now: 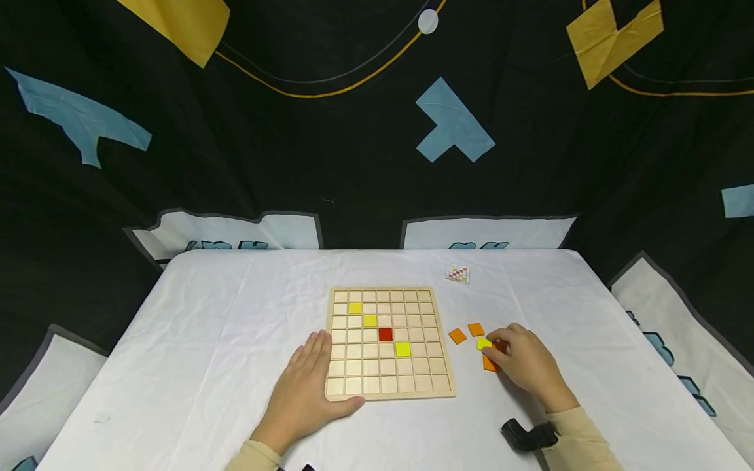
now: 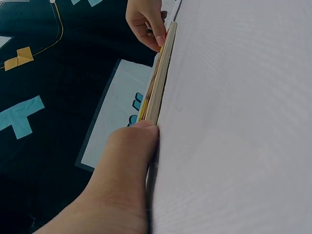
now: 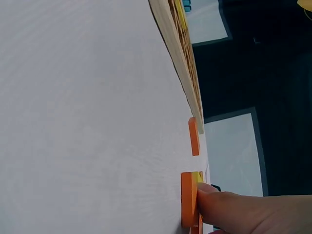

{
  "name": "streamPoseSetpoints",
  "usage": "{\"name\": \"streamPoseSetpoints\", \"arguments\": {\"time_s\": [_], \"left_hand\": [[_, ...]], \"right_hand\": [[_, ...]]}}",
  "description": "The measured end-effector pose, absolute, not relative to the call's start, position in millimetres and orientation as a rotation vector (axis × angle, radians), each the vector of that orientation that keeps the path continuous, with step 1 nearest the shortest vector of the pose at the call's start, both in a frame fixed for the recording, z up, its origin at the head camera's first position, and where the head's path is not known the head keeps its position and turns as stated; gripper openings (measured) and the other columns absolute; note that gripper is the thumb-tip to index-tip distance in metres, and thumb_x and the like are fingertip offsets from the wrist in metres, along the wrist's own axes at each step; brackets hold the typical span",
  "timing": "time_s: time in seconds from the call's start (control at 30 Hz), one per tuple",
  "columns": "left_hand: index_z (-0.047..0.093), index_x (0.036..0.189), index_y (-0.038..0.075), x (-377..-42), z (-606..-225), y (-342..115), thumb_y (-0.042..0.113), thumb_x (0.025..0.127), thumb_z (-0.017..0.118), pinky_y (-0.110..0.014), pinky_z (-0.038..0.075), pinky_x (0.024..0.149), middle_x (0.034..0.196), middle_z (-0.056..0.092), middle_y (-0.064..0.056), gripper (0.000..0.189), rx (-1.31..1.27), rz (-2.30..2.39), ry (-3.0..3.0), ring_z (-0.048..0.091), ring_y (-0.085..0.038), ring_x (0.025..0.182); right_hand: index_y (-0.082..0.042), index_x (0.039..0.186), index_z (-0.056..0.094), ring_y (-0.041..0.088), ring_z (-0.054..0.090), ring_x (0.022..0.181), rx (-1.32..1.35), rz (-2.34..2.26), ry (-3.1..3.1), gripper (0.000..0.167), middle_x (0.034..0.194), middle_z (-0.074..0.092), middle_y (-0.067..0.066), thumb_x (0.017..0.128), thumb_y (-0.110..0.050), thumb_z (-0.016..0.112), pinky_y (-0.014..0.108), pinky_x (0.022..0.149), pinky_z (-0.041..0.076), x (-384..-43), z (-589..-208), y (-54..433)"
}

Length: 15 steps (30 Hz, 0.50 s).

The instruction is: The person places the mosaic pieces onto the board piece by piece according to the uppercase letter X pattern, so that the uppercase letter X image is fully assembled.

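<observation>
A square wooden grid board (image 1: 406, 396) lies on the table with three yellow tiles and one red tile (image 1: 385, 335) in its cells. My left hand (image 1: 302, 387) rests along the board's left side, fingers straight, its thumb (image 2: 129, 146) at the near edge. Right of the board, my right hand (image 1: 530, 363) pinches a yellow tile (image 1: 484, 343) between thumb and forefinger. Several orange tiles lie around it, one (image 1: 457, 336) closest to the board and another (image 3: 188, 199) just in front of the thumb. What lies beneath the right palm is partly hidden.
A small card (image 1: 457, 273) with a coloured grid pattern lies beyond the board, to the right. White cloth (image 1: 177, 366) covers the table, and a dark patterned curtain (image 1: 353, 163) hangs behind it. A black curved object (image 1: 527, 437) sits at the right wrist.
</observation>
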<state>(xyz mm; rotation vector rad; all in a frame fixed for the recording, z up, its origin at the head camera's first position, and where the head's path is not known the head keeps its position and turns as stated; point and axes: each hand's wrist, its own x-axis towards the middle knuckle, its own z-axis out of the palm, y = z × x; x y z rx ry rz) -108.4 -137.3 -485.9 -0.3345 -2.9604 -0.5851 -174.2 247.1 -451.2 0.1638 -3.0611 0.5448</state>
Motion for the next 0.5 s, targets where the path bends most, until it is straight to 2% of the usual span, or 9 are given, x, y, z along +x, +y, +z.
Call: {"name": "streamPoseSetpoints", "arguments": {"time_s": [0.13,0.2,0.33,0.5], "left_hand": [[0.025,0.154,-0.004,-108.6,-486.3,-136.9,0.084,0.072,0.059,-0.048,0.023,0.125,0.163,0.024,-0.017,0.125,-0.333,-0.59,-2.959,0.021,-0.031,0.153],[0.026,0.154,-0.004,-108.8,-486.8,-136.9,0.084,0.072,0.059,-0.048,0.023,0.125,0.163,0.024,-0.017,0.125,-0.333,-0.587,-2.957,0.021,-0.032,0.153],[0.027,0.154,-0.004,-109.3,-487.9,-136.8,0.085,0.072,0.058,-0.048,0.024,0.125,0.163,0.025,-0.017,0.125,-0.333,-0.577,-2.943,0.022,-0.032,0.153],[0.027,0.154,-0.004,-109.3,-488.6,-136.4,0.084,0.072,0.059,-0.048,0.024,0.124,0.163,0.026,-0.017,0.125,-0.331,-0.575,-2.925,0.023,-0.031,0.153]], "right_hand": [[-0.013,0.098,0.069,0.018,0.057,0.079,0.169,0.649,-3.032,0.021,0.09,0.064,0.0,0.083,-0.023,0.08,0.034,0.068,0.048,-175.6,-450.7,245.4],[-0.015,0.096,0.067,0.017,0.057,0.074,0.161,0.731,-3.016,0.018,0.09,0.066,0.0,0.084,-0.021,0.079,0.032,0.065,0.049,-175.9,-449.8,243.1],[-0.015,0.096,0.066,0.013,0.05,0.062,0.148,0.916,-2.97,0.014,0.086,0.067,0.0,0.087,-0.018,0.076,0.024,0.052,0.042,-176.1,-448.6,233.1],[-0.018,0.1,0.069,0.009,0.049,0.058,0.281,1.061,-2.908,0.015,0.086,0.066,-0.004,0.087,-0.015,0.076,0.02,0.05,0.043,-175.0,-452.0,211.0]]}}
